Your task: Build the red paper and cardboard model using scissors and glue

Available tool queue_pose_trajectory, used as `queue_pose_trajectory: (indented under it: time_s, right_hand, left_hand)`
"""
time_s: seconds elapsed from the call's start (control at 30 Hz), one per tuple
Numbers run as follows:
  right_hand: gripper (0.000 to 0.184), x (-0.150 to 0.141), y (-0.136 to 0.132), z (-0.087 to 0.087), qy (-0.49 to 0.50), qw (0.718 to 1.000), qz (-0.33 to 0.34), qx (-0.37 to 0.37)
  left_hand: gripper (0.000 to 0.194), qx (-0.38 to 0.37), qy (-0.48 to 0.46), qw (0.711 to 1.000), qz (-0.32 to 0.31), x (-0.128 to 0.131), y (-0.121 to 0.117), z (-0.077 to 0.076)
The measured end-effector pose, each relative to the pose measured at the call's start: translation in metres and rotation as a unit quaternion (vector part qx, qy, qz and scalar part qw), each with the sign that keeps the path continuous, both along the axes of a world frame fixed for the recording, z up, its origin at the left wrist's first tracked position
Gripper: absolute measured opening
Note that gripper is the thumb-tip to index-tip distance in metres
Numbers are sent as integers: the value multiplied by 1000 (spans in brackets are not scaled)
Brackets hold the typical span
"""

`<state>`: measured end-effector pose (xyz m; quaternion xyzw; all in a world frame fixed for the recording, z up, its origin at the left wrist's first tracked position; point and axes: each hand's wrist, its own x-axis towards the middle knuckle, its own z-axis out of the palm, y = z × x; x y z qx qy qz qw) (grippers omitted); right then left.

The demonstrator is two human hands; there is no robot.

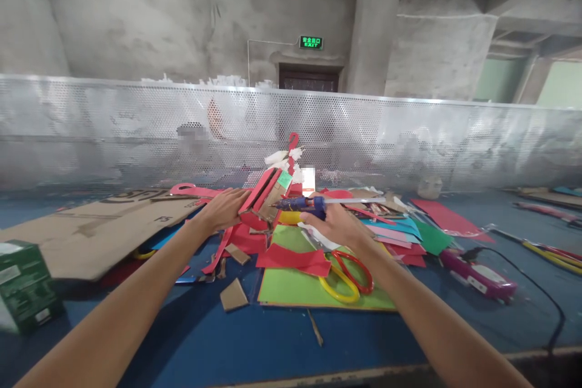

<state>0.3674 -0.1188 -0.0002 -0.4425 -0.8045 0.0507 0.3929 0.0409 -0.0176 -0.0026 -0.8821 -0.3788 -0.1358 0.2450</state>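
I log: right hand (339,222) gripping blue hot-glue gun (297,203), nozzle pointing left toward red-faced cardboard piece (260,190), grasped by left hand (222,209).

carton (30,288) up front left, cardboard sheet (100,230) kinda behind it, scissors (349,298) on the paper sheets (291,288), craft piece (259,197) back-left of those, screen (136,139) behind the whole lot

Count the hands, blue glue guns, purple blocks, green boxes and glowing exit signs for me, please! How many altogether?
Hands: 2
Blue glue gun: 1
Purple block: 1
Green box: 1
Glowing exit sign: 1
Total: 6
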Motion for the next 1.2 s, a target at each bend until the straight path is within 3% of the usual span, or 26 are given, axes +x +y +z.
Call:
queue_pose_trajectory:
  time_s: [0.2, 0.4, 0.6, 0.8, 1.03, 1.2]
  right_hand:
    - [40, 1, 17, -7, 6, 996, -6, 85]
    - [40, 4, 27, -13, 43, 985, -93, 137]
    - [44, -4, 18, -13, -6, 992, -52, 113]
    - [32, -12, 2, -8, -30, 998, 20, 59]
    - [27, -3, -2, -6, -1, 999, -6, 46]
    - [34, -7, 6, -9, -23, 996, -13, 84]
  left_hand:
    - [50, 14, 19, 999, 27, 3, 1, -5]
    - [49, 16, 27, 999, 9, 10, -7, -2]
    - [54, 23, 31, 999, 22, 5, -1, -6]
    - [62, 9, 28, 999, 33, -3, 7, -10]
    - [71, 9, 22, 999, 41, -1, 3, -7]
    - [63, 8, 23, 999, 30, 4, -3, -5]
